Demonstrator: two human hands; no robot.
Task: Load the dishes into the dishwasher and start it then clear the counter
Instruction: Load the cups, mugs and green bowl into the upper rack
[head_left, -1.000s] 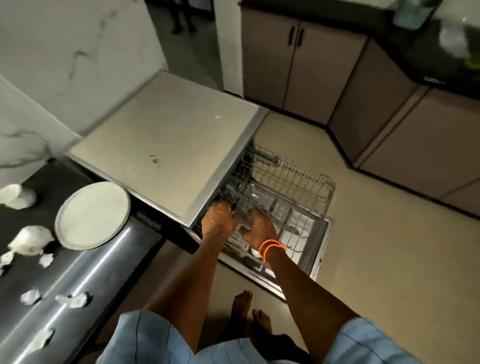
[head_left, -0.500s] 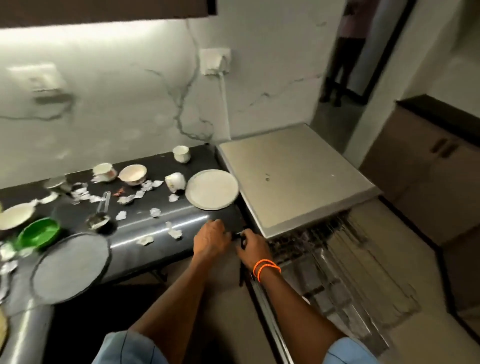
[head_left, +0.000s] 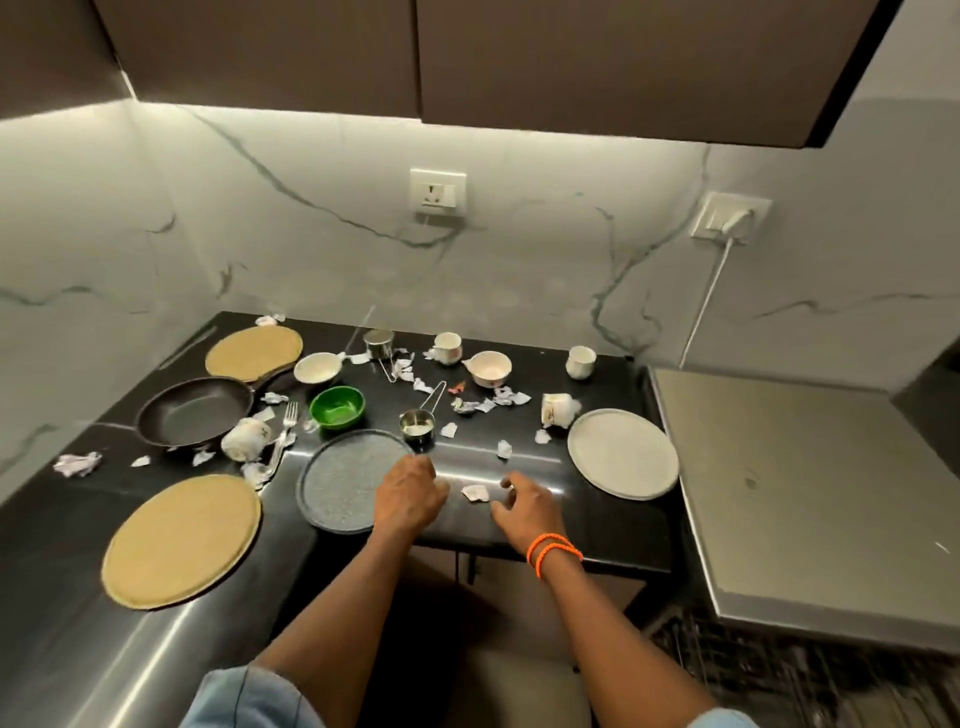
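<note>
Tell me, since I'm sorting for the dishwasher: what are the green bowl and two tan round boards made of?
The green bowl looks like glossy glass or plastic, judging by its shiny rim. The tan boards look like matte wood or bamboo, though no grain shows clearly.

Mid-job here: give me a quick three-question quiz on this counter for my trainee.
1. True or false: the green bowl sits upright on the counter.
2. Which hand is over the grey plate? A) left hand B) right hand
3. Fill in: the white plate lies nearest the ____ edge of the counter.

Key: 1 true; 2 A; 3 right.
</note>
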